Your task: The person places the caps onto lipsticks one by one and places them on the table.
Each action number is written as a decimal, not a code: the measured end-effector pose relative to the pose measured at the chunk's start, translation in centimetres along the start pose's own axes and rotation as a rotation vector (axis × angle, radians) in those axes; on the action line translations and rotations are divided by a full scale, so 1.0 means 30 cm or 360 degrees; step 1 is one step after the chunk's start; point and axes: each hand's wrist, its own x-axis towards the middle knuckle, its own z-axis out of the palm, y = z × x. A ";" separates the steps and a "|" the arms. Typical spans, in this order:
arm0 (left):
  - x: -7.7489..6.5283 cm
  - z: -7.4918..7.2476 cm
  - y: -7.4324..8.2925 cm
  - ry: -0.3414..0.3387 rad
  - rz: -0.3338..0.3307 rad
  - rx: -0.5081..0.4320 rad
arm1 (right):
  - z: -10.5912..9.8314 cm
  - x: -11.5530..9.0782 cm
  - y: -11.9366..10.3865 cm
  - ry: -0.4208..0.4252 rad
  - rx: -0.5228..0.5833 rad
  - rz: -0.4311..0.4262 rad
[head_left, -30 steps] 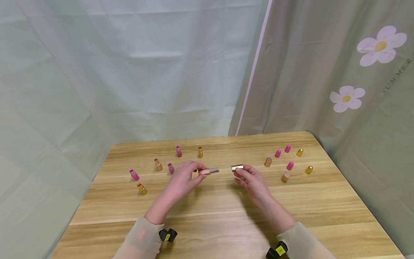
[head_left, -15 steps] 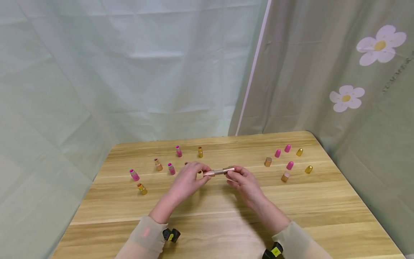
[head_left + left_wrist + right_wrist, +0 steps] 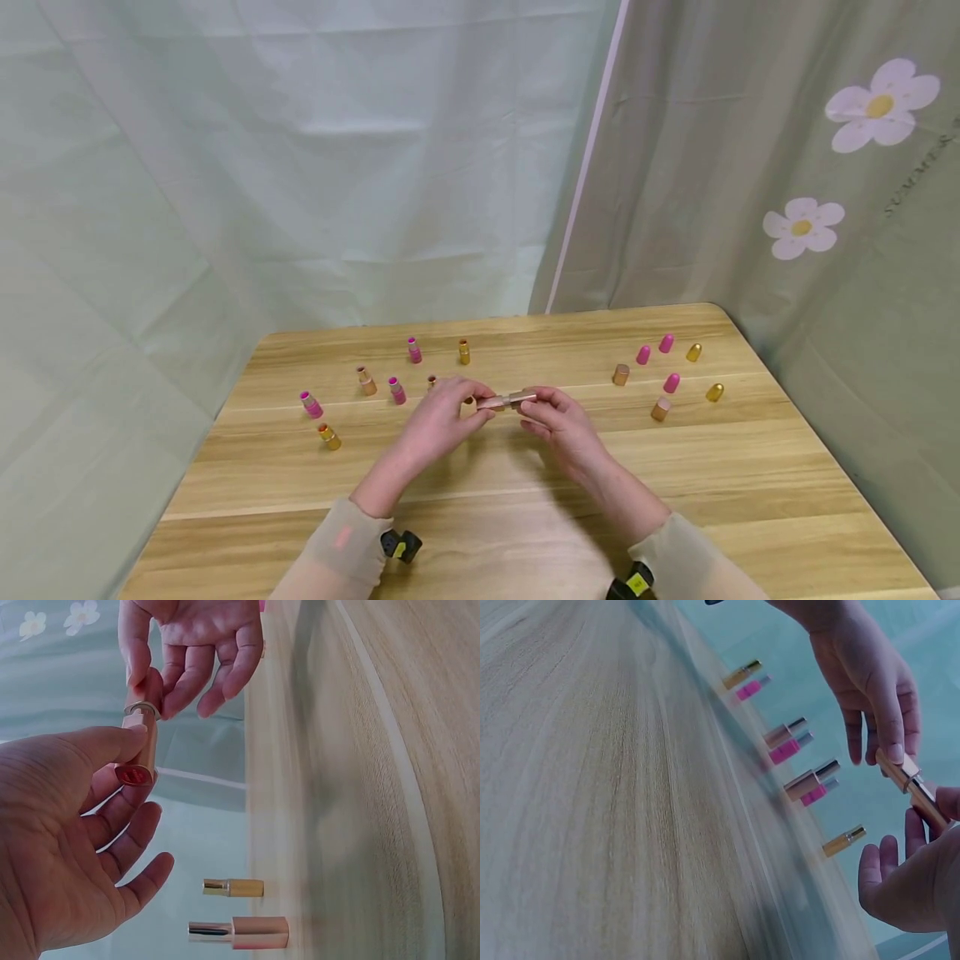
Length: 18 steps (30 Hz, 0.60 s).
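We see both hands busy above the middle of the counter [image 3: 480, 508]. Left hand [image 3: 441, 418]: thumb and fingers pinch a rose-gold lipstick tube [image 3: 491, 404], its red end [image 3: 135, 775] facing the left wrist camera. Right hand [image 3: 564, 429]: pinches the matching cap [image 3: 523, 397], lined up end to end with the tube and mostly over its inner part; we spot a narrow metallic band between the two. Both are held off the surface. To the left we have uncapped tubes standing upright: pink tubes [image 3: 311, 406], gold tubes [image 3: 329, 437], rose-gold tubes [image 3: 366, 382], some partly behind the left hand. To the right: loose pink caps [image 3: 671, 383], gold caps [image 3: 715, 392], rose-gold caps [image 3: 621, 375]. Behind, a pale curtain [image 3: 420, 167] with printed flowers [image 3: 900, 87].
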 end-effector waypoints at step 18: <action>-0.006 0.022 -0.006 -0.0001 0.0043 -0.0049 | 0.009 -0.005 -0.002 -0.0018 -0.0032 0.0002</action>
